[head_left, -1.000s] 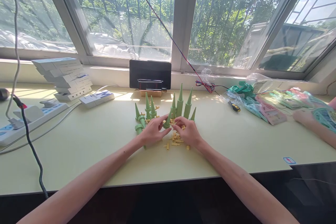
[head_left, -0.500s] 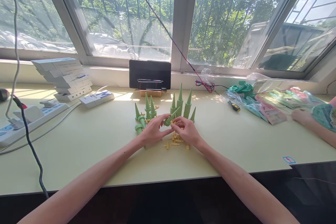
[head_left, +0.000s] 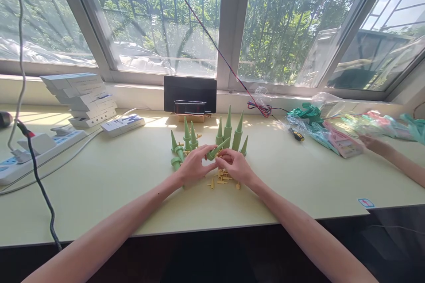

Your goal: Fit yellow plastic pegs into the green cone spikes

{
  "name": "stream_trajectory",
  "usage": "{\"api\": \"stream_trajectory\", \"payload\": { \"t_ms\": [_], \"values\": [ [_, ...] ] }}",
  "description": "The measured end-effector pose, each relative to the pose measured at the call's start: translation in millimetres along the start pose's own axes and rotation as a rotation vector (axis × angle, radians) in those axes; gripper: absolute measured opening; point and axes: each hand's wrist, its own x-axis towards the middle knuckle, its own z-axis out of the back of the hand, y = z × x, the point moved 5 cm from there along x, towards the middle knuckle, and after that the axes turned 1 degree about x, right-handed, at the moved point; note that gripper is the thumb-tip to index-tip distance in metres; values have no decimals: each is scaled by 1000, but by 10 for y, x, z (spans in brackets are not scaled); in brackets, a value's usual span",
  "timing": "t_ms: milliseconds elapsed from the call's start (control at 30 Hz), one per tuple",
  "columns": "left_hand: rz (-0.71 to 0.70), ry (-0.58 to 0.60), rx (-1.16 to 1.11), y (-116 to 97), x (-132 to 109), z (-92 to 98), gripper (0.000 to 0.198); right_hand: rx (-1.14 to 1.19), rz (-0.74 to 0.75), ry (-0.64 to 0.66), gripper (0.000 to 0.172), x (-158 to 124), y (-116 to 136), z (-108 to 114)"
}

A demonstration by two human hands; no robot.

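Note:
My left hand (head_left: 196, 161) is closed around a green plastic watering spike (head_left: 217, 149), which is tilted with its point up to the right. My right hand (head_left: 236, 163) meets it at the collar end, pinching a small yellow valve piece (head_left: 217, 155) against the spike. Beneath the hands lies a pile of loose yellow valve pieces (head_left: 224, 178). Several green spikes (head_left: 237, 136) stand point-up behind my right hand. To the left is another group of green spikes (head_left: 187, 136), some with yellow pieces fitted at the collar; part of this group is hidden by my left hand.
A black tablet (head_left: 190, 90) leans on a stand by the window. White boxes (head_left: 81, 97) and a power strip (head_left: 43, 154) are at left. At right lie a yellow-black tool (head_left: 296, 134), plastic bags (head_left: 308, 114) and another person's arm (head_left: 395, 157).
My hands and the spike hold almost the same position. At far right, the other person's hand has moved back and left, and the green bag near that arm has shifted.

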Motion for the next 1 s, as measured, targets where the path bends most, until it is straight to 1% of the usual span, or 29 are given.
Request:
{"api": "stream_trajectory", "payload": {
  "t_ms": [167,300,567,833,1000],
  "values": [
    [-13,-16,-20,-28,-2,21,45,16,29,14,19,7,4,-16],
    [-28,-37,-19,-44,-9,47,44,15,28,-5,22,15,-6,-5],
    [-66,-55,-20,-40,-18,47,48,-164,107,-51,24,11,92,31],
    [-131,-37,-55,-58,-27,28,49,-161,97,-33,26,14,68,27],
    [-148,0,-60,-68,-24,20,57,-157,81,-16,28,6,95,17]
  ]
}}
